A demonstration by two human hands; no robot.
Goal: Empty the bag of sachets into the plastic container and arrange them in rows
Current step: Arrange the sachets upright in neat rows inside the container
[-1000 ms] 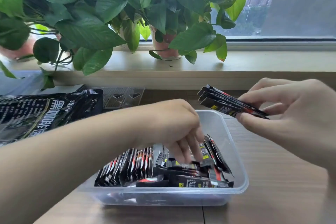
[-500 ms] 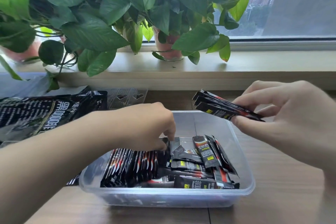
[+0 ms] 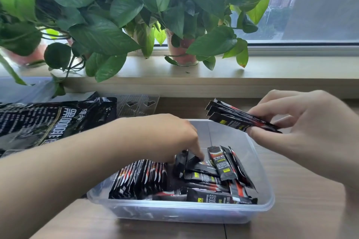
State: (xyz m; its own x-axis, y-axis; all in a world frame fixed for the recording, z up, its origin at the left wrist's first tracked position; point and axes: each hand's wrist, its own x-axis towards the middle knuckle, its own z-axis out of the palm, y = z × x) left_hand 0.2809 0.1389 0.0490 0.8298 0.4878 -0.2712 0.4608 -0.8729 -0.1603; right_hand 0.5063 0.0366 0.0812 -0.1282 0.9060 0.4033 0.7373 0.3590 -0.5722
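A clear plastic container (image 3: 269, 198) stands on the wooden table. Inside it, a row of black sachets (image 3: 139, 178) stands on edge at the left, and loose sachets (image 3: 213, 178) lie jumbled at the right. My left hand (image 3: 165, 137) reaches down into the container, its fingertips pinching the end of one loose sachet (image 3: 191, 160) beside the row. Above the container's far right corner, my right hand (image 3: 310, 132) grips a small bundle of sachets (image 3: 231, 119) between thumb and fingers. The black sachet bag (image 3: 48, 122) lies flat at the left.
A clear plastic piece with heart cut-outs (image 3: 136, 105) lies behind the container. Potted plants (image 3: 180, 54) stand on the window sill (image 3: 291, 68), their leaves hanging over the table's far left. Bare wood shows to the right of the container.
My left hand went left to the standing row, then came back right to the loose sachets and took hold of one. My right hand kept its bundle nearly still.
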